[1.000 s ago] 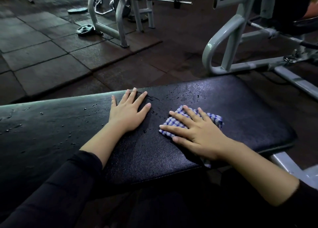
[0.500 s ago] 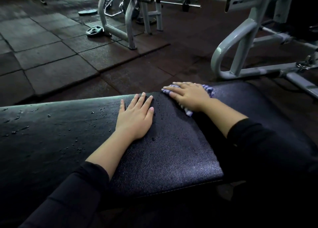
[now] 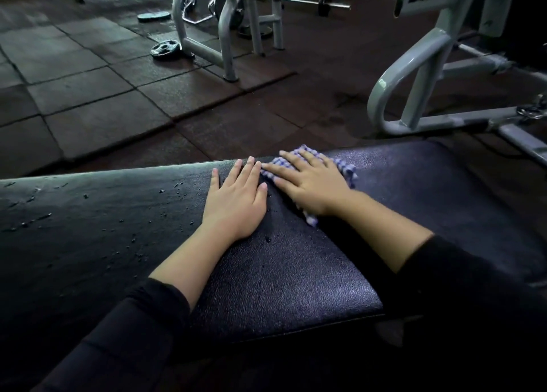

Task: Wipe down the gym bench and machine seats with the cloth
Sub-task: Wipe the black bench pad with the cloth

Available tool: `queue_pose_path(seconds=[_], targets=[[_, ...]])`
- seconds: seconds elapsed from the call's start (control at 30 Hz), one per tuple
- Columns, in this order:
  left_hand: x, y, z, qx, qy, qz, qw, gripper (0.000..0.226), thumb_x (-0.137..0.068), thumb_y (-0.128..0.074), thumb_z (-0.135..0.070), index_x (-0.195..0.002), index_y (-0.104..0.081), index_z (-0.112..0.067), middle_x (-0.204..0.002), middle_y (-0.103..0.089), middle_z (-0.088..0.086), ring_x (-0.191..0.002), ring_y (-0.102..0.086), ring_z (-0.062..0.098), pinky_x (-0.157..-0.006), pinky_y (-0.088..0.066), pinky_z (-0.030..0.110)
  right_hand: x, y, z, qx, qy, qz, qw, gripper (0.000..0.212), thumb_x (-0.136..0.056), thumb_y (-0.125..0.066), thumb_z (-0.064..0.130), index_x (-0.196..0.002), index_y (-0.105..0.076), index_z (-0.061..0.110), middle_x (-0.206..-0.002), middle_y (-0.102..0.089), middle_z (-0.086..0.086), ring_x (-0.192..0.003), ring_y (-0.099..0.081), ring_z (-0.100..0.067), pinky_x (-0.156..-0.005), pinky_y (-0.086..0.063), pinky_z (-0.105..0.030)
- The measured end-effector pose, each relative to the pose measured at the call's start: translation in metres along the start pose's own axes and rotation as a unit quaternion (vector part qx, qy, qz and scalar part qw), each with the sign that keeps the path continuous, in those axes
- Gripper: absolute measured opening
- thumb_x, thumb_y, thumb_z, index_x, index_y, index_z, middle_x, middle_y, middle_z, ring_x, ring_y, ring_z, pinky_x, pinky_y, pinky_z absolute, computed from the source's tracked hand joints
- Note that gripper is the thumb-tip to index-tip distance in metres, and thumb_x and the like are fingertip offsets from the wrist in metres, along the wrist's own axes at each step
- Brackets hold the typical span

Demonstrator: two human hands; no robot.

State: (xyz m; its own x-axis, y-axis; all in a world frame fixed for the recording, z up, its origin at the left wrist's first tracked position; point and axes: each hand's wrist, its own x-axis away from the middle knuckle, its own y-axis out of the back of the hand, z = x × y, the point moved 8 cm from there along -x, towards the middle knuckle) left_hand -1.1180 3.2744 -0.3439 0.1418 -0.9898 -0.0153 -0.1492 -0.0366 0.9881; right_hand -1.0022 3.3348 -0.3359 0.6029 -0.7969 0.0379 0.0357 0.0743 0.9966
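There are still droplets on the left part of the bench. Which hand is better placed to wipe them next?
Right. The right hand already presses the cloth flat on the bench; the left hand lies bare between cloth and droplets, and would need to lift away.

Left hand point(image 3: 236, 197) flat, fingers straight; right hand point(image 3: 310, 184) flat, fingers spread.

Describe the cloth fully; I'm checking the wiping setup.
The cloth is a small blue-and-white checked fabric, folded or bunched. It lies flat on the black bench by its far edge. The right hand presses on it with straight fingers, hiding its middle; corners show beyond the fingertips and near the wrist.
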Motion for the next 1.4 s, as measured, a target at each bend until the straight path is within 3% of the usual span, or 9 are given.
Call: queue_pose_path(seconds=[0.17, 0.27, 0.37, 0.47, 0.57, 0.8, 0.93, 1.1, 1.4], targets=[[0.002, 0.000, -0.001, 0.007, -0.004, 0.009, 1.000, 0.056, -0.104, -0.014, -0.039, -0.155, -0.003, -0.021, -0.162, 0.003, -0.010, -0.148, 0.007, 0.008, -0.120, 0.008, 0.045, -0.039, 0.014, -0.072, 0.022, -0.040, 0.007, 0.999, 0.044, -0.099, -0.022, 0.056, -0.142, -0.028, 0.053, -0.154, -0.029, 0.011, -0.140, -0.029, -0.019, -0.112, -0.024, -0.043], [0.002, -0.001, 0.000, 0.009, -0.005, 0.006, 1.000, 0.056, -0.104, -0.014, -0.039, -0.155, -0.003, -0.021, -0.162, 0.003, -0.010, -0.148, 0.007, 0.008, -0.120, 0.008, 0.045, -0.004, 0.014, -0.114, 0.082, -0.076, 0.021, 0.993, 0.048, -0.101, -0.025, 0.050, -0.147, -0.013, 0.050, -0.160, -0.014, 0.005, -0.144, -0.018, -0.024, -0.115, -0.017, -0.044], [0.001, -0.001, -0.001, 0.009, -0.005, 0.006, 1.000, 0.056, -0.104, -0.014, -0.039, -0.155, -0.004, -0.020, -0.162, 0.002, -0.009, -0.148, 0.006, 0.009, -0.120, 0.007, 0.045, 0.040, 0.003, -0.091, 0.068, -0.090, 0.034, 0.993, 0.050, -0.100, -0.020, 0.054, -0.147, -0.002, 0.053, -0.161, 0.004, 0.007, -0.148, -0.001, -0.022, -0.117, -0.005, -0.044], [0.000, 0.000, -0.002, 0.007, -0.004, 0.007, 1.000, 0.056, -0.104, -0.015, -0.038, -0.155, -0.003, -0.019, -0.162, 0.003, -0.008, -0.148, 0.006, 0.009, -0.120, 0.007, 0.044, 0.050, 0.001, -0.030, 0.014, -0.034, 0.011, 0.999, 0.054, -0.090, -0.004, 0.064, -0.143, -0.004, 0.059, -0.161, 0.003, 0.013, -0.148, 0.002, -0.017, -0.118, -0.002, -0.043], [0.001, 0.000, 0.000, 0.010, 0.001, 0.008, 1.000, 0.057, -0.104, -0.015, -0.038, -0.155, -0.002, -0.016, -0.163, 0.004, -0.006, -0.148, 0.007, 0.008, -0.120, 0.008, 0.041, 0.014, 0.000, -0.002, -0.005, -0.003, -0.003, 1.000, 0.046, -0.097, -0.015, 0.060, -0.142, -0.008, 0.061, -0.161, -0.004, 0.013, -0.148, -0.004, -0.018, -0.118, -0.005, -0.046], [0.000, 0.001, 0.001, 0.014, 0.003, 0.010, 1.000, 0.057, -0.104, -0.017, -0.038, -0.155, -0.004, -0.017, -0.163, 0.002, -0.006, -0.148, 0.006, 0.008, -0.120, 0.006, 0.039, -0.044, 0.013, -0.046, 0.028, -0.034, 0.015, 0.999, 0.045, -0.099, -0.020, 0.055, -0.144, -0.024, 0.050, -0.149, -0.035, 0.006, -0.134, -0.035, -0.025, -0.105, -0.026, -0.045], [-0.001, 0.001, 0.001, 0.019, 0.001, 0.013, 1.000, 0.056, -0.104, -0.016, -0.038, -0.156, -0.004, -0.018, -0.163, 0.002, -0.007, -0.148, 0.005, 0.007, -0.121, 0.006, 0.038, -0.018, 0.012, -0.076, 0.053, -0.028, 0.017, 0.998, 0.048, -0.100, -0.020, 0.051, -0.147, -0.013, 0.049, -0.156, -0.021, 0.008, -0.138, -0.026, -0.027, -0.110, -0.022, -0.043], [-0.002, 0.002, 0.001, 0.017, 0.013, 0.010, 1.000, 0.056, -0.104, -0.018, -0.037, -0.156, -0.006, -0.019, -0.163, -0.001, -0.008, -0.148, 0.003, 0.007, -0.121, 0.005, 0.037, 0.007, 0.007, -0.068, -0.009, -0.028, -0.008, 1.000, 0.047, -0.098, -0.020, 0.056, -0.145, -0.018, 0.052, -0.160, -0.012, 0.013, -0.147, -0.009, -0.017, -0.117, -0.009, -0.043], [0.031, 0.013, 0.005, 0.023, 0.028, 0.030, 0.999, 0.054, -0.104, -0.022, -0.042, -0.155, -0.014, -0.026, -0.162, -0.004, -0.008, -0.148, 0.000, 0.007, -0.120, 0.004, 0.045, 0.039, 0.007, -0.007, -0.045, 0.118, -0.016, 0.992, 0.048, -0.098, -0.030, 0.056, -0.145, -0.025, 0.048, -0.157, -0.020, 0.018, -0.146, -0.014, -0.011, -0.117, -0.013, -0.037]])
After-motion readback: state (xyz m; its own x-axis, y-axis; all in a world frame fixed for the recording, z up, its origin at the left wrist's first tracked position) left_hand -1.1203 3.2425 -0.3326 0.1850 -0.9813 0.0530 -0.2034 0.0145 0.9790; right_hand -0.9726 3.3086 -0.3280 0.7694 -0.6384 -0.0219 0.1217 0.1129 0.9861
